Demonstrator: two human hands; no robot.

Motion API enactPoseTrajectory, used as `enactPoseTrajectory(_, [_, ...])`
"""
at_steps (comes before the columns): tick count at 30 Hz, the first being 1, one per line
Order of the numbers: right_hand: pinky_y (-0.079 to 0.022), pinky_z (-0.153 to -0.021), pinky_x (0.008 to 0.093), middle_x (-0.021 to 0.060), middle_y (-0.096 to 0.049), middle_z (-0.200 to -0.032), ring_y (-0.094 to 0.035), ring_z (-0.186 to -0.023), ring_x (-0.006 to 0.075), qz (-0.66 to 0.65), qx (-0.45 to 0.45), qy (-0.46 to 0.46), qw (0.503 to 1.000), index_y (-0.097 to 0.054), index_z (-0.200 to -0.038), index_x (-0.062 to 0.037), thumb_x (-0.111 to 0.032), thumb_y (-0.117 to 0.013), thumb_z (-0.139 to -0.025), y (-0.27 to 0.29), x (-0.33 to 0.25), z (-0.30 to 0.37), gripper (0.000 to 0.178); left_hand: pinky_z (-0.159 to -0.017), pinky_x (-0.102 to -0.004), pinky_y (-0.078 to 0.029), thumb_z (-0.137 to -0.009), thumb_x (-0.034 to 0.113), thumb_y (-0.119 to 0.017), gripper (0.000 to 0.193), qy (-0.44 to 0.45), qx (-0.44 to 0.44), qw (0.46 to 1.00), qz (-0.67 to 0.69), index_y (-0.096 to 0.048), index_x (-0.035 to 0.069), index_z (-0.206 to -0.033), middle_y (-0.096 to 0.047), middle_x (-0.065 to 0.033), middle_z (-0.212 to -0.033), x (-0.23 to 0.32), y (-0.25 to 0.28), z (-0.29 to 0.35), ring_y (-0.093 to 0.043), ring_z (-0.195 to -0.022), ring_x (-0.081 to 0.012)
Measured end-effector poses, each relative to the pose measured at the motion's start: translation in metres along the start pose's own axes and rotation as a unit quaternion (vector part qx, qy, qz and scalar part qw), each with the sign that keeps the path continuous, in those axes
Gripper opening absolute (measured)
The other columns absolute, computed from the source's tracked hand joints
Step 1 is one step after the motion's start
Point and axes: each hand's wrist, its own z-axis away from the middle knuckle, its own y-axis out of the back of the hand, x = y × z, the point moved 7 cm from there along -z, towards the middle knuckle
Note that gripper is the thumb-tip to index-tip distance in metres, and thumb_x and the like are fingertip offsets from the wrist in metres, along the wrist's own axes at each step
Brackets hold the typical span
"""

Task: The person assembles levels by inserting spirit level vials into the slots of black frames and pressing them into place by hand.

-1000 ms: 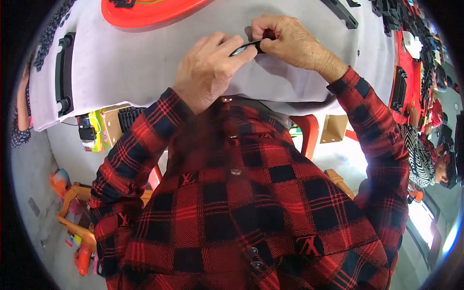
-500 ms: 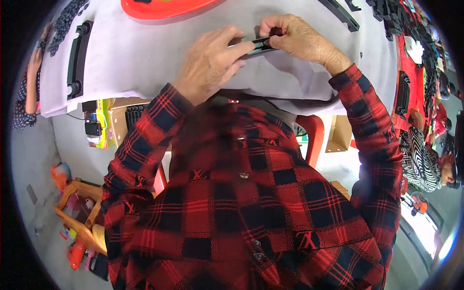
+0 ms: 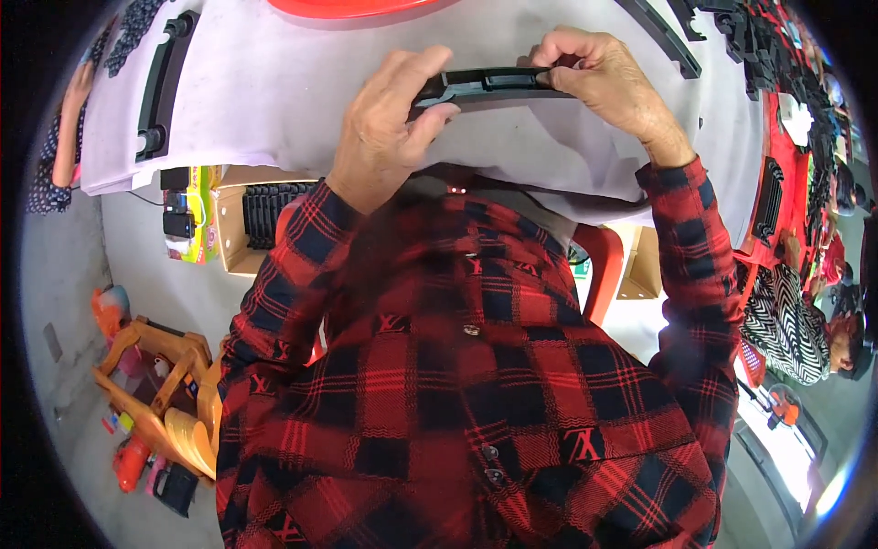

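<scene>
A long, narrow black plastic piece [image 3: 501,80], hollow along its upper side, is held level above the cloth-covered table [image 3: 302,110]. At its right end my right hand [image 3: 620,90] pinches it between thumb and bent fingers. My left hand [image 3: 377,128] wraps the other end, with the thumb below and the fingers above; the palm hides that tip. Between the two hands, most of the piece shows. Whether anything small sits in its hollow or under my right fingertips, I cannot tell.
Beyond my hands is a red plate [image 3: 352,7]. A similar black bar [image 3: 165,87] lies at the left, another black bar [image 3: 660,37] at the upper right. More black parts [image 3: 754,55] pile up farther right. Below the table edge, an open carton [image 3: 240,238] holds black parts.
My left hand has moved away from my right and its fingers have spread wider, so more of the black piece shows. The view has shifted slightly.
</scene>
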Motion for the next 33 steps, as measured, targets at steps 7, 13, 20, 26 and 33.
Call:
enactPoseTrajectory(7, [-0.046,-0.063,0.0286,0.002,-0.061,-0.077,-0.057,-0.07,0.0105,0.075,0.175,0.053,0.98,-0.067,-0.091,-0.0016,-0.003,-0.069,-0.084,-0.002,-0.037,0.031,0.007,-0.085,-0.0298,-0.055,-0.087,-0.006,-0.077,0.09,0.176,0.048,0.869,0.46,-0.023,0.008,-0.157,-0.049,-0.0092,-0.132,-0.011,-0.017,0.003,-0.062,-0.106,-0.019])
enactPoseTrajectory(13, [-0.046,-0.062,0.0286,0.0036,-0.059,-0.078,-0.055,-0.067,0.0111,0.005,0.223,0.024,0.974,-0.065,-0.088,-0.0011,0.0,-0.067,-0.081,-0.034,-0.059,0.052,0.007,-0.088,-0.0297,-0.053,-0.093,-0.001,-0.07,0.061,0.186,0.059,0.842,0.503,-0.04,0.006,-0.146,-0.056,-0.0073,-0.127,-0.014,-0.023,0.012,-0.06,-0.112,-0.0168])
enactPoseTrajectory(20, [-0.048,-0.06,0.0301,0.0062,-0.058,-0.074,-0.055,-0.065,0.0117,-0.008,0.289,0.048,0.956,-0.063,-0.088,-0.0014,-0.005,-0.07,-0.079,-0.051,-0.078,0.062,0.012,-0.109,-0.0431,-0.048,-0.11,0.02,-0.048,0.038,0.185,-0.008,0.761,0.622,-0.047,-0.001,-0.142,-0.063,-0.0131,-0.128,0.018,-0.038,0.006,-0.061,-0.121,-0.024])
enactPoseTrajectory(26, [-0.051,-0.059,0.0399,0.0111,-0.063,-0.078,-0.063,-0.064,0.0286,0.123,0.308,0.077,0.94,-0.062,-0.088,-0.0039,-0.011,-0.074,-0.079,-0.056,-0.112,0.08,0.017,-0.104,-0.0392,-0.052,-0.111,0.022,-0.046,0.035,0.163,-0.035,0.733,0.659,-0.052,-0.001,-0.137,-0.065,-0.0134,-0.125,0.037,-0.034,0.008,-0.064,-0.116,-0.0229])
enactPoseTrajectory(33, [-0.054,-0.065,0.0505,0.0139,-0.066,-0.087,-0.068,-0.076,0.0395,0.287,0.305,0.125,0.899,-0.057,-0.104,-0.0082,-0.018,-0.073,-0.083,-0.066,-0.136,0.09,0.028,-0.091,-0.032,-0.054,-0.112,0.029,-0.044,0.034,0.188,-0.012,0.734,0.653,-0.055,0.003,-0.131,-0.063,-0.0066,-0.111,0.057,-0.033,0.017,-0.062,-0.102,-0.0149])
